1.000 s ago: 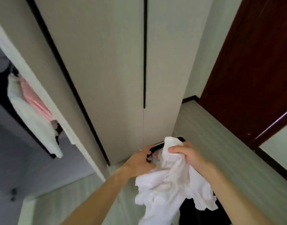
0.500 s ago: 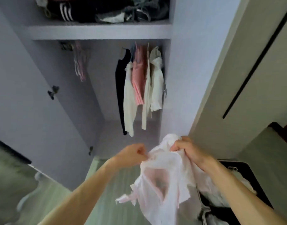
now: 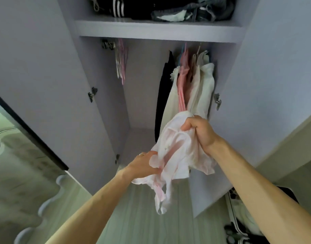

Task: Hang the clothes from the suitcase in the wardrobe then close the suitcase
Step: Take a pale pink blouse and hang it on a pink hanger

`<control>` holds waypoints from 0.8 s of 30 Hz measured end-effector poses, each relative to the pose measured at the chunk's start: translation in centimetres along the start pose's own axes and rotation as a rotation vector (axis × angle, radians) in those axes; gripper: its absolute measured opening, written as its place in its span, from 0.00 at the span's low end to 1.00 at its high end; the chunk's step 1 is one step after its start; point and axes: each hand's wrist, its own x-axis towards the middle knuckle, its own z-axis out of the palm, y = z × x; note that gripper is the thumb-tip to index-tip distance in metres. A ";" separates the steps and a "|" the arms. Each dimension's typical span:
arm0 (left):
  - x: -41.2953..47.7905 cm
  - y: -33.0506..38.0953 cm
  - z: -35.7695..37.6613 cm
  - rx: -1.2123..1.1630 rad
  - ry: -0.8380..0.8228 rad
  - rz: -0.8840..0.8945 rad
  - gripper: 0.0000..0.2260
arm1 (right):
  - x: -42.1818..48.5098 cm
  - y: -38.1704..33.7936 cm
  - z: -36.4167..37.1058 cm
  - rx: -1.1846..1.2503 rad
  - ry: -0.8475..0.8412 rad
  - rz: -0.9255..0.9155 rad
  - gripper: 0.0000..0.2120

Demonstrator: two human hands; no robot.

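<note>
A crumpled white garment [image 3: 179,152] with pale pink showing through, bunched in mid-air between both hands, in front of the open wardrobe [image 3: 105,120] and just below the clothes on its rail. Gripped at the upper edge by the right hand [image 3: 200,132], fingers curled tight over a fold of cloth, thumb pressed against it. Pinched lower down and to the left by the left hand [image 3: 142,164], fingers closed on a loose flap, a thin ring [image 3: 141,154] on one finger. Trailing from the bundle, a narrow strip of fabric, hanging free above the floor [image 3: 142,217]. Just behind the garment, on the right side of the rail, a row of hung clothes [image 3: 191,88]: one black piece, then white, pink and cream ones, packed close together. Farther left on the same rail, a cluster of bare hangers [image 3: 121,62], pink and pale, well apart from the hung row. Above, a shelf [image 3: 158,30] across the full width, loaded with folded dark clothes [image 3: 168,9], one with white stripes. Both doors swung wide, metal hinges [image 3: 92,94] showing on the inner sides. At the lower right, partly hidden behind the right forearm, the open suitcase [image 3: 230,208] on the floor, black, with more pale cloth inside.
</note>
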 end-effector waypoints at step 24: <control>-1.7 1.4 -18.5 0.324 0.899 -0.163 0.12 | 8.7 -0.3 -9.4 -0.752 0.488 -0.396 0.15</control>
